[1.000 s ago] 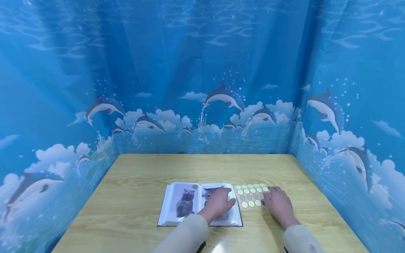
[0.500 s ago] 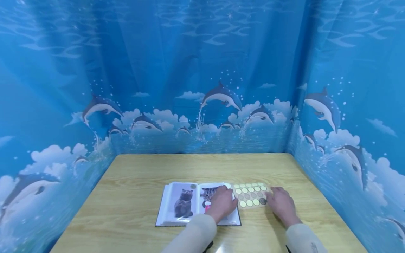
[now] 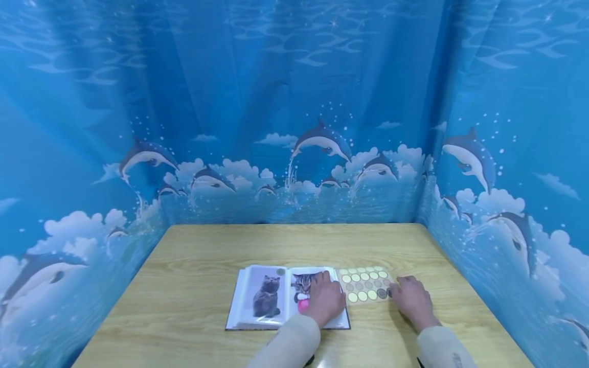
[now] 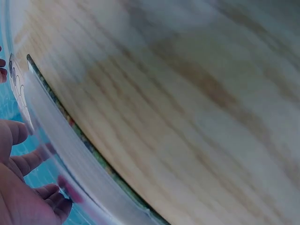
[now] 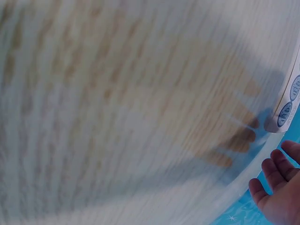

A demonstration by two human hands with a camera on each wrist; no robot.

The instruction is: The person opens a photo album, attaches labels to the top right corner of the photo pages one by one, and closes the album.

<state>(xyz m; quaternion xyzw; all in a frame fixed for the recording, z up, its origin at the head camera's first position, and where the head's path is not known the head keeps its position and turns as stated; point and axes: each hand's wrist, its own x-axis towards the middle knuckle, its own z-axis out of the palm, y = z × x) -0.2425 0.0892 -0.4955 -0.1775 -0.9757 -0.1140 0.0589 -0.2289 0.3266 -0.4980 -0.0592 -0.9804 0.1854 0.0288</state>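
An open photo album [image 3: 246,301] lies on the table, a grey cat picture on its left page and a striped cat with something pink on its right page. A dark round sticker [image 3: 281,272] sits at the left page's upper corner. My left hand [image 3: 326,299] rests over the right page, fingers loosely bent, hiding part of the picture. Beside the album lies a sheet of round stickers [image 3: 363,287], mostly pale yellow, with dark ones at its near right end. At that end is my right hand [image 3: 411,301]; in the right wrist view its relaxed fingers look apart from the sheet.
The wooden table [image 3: 198,266] reaches back to a blue curtain [image 3: 221,112] printed with dolphins, which also closes off both sides. Bare wood shows left of the album and behind it.
My left hand has drawn back toward me on the right page, uncovering more of the striped cat. My right hand has shifted slightly right, showing more dark stickers at the sheet's end.
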